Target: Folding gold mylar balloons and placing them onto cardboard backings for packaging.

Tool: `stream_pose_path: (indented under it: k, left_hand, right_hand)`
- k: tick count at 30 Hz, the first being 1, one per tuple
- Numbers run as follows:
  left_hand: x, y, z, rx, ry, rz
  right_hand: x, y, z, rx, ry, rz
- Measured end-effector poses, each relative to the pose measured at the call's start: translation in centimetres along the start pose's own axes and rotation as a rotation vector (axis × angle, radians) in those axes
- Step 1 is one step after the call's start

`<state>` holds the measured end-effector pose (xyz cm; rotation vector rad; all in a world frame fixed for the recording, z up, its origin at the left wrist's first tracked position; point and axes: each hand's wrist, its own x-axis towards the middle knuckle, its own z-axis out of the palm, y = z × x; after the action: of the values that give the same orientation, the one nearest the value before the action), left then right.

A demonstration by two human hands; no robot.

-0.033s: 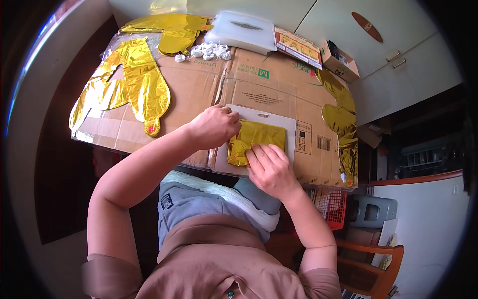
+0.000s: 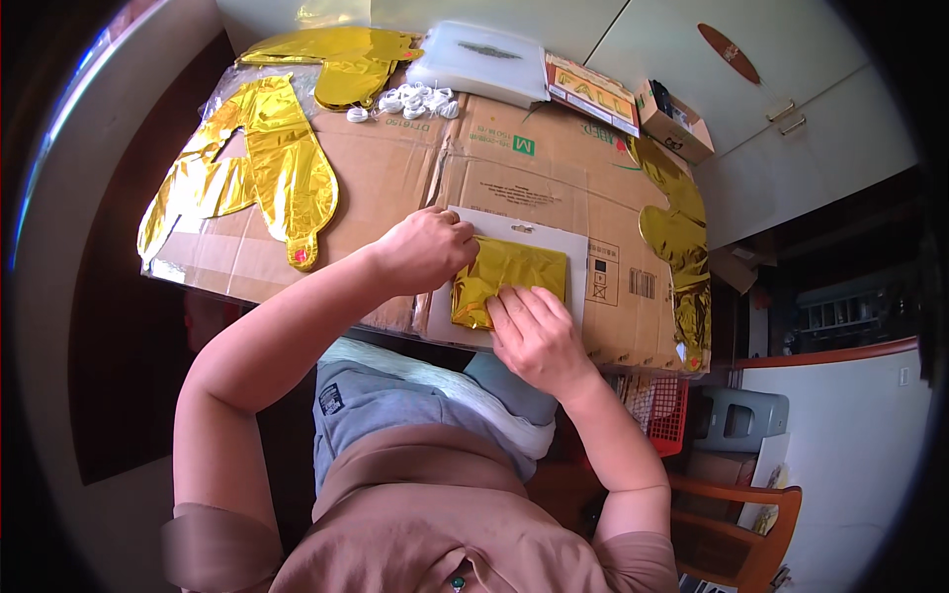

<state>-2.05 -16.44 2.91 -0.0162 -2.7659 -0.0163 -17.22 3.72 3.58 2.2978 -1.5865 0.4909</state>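
A folded gold foil balloon (image 2: 516, 262) lies on a white backing card (image 2: 576, 277) that has a hanging hole near its top edge. My left hand (image 2: 432, 249) is closed at the card's upper left corner, fingers curled together; what they pinch is hidden. Flat on the foil's lower part rest the outstretched fingers of my right hand (image 2: 539, 336). To the left, a flat A-shaped gold foil balloon (image 2: 282, 158) is spread out. Other gold foil balloons lie at the far left (image 2: 361, 74) and along the right edge (image 2: 672, 212).
Flattened cardboard (image 2: 386, 188) covers the table. Along its back sit small white string coils (image 2: 415, 100), a translucent plastic box (image 2: 479, 64), a printed flat box (image 2: 593, 96) and a small open carton (image 2: 677, 124). A red basket (image 2: 669, 420) and wooden chair (image 2: 781, 514) are at lower right.
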Motion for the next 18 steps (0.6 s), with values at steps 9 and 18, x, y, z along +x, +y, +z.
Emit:
stream_pose_path:
  k: [9, 18]
  left_hand:
    - [-0.2, -0.6, -0.3, -0.097, -0.006, 0.016]
    - [-0.7, 0.9, -1.7, -0.191, 0.141, 0.036]
  right_hand:
    - [0.2, -0.7, 0.5, -0.162, 0.07, -0.015]
    - [-0.2, -0.4, 1.0, -0.155, 0.046, -0.02]
